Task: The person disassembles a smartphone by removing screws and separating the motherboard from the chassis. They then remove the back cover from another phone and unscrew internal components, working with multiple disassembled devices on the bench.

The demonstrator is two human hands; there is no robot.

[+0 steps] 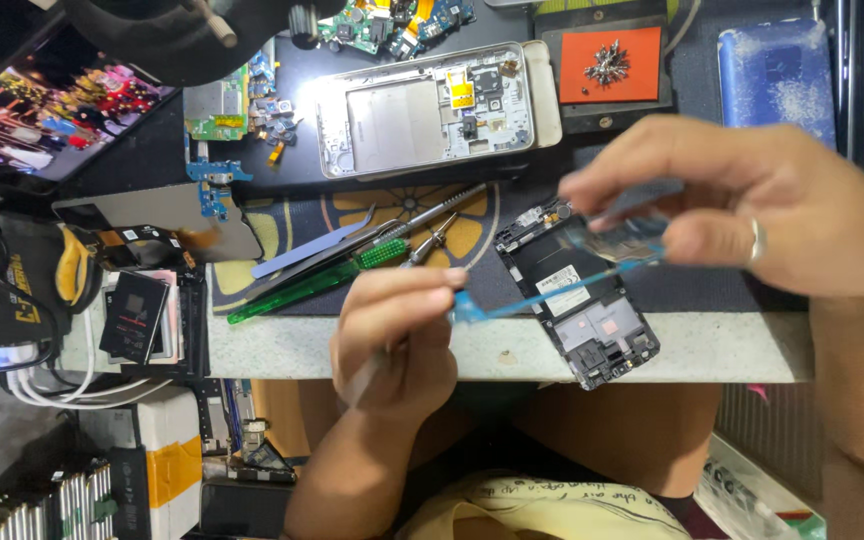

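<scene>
Head camera looks steeply down, close over the workbench (282, 345).

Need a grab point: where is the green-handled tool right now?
In the head view the green-handled tool lies on the dark mat, just left of the left hand, beside the grey tweezers and screwdrivers.

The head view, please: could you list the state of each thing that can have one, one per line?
Left hand: pinched shut on a thin tool and the blue strip's end.
Right hand: pinched shut on the strip's other end.
Blue strip: lifted, stretched between the hands.
Black phone frame: opened, insides exposed, lying on the table edge.
Silver phone frame: opened, stripped.
Screen: lit.
Screws: heaped on the orange pad.
</scene>
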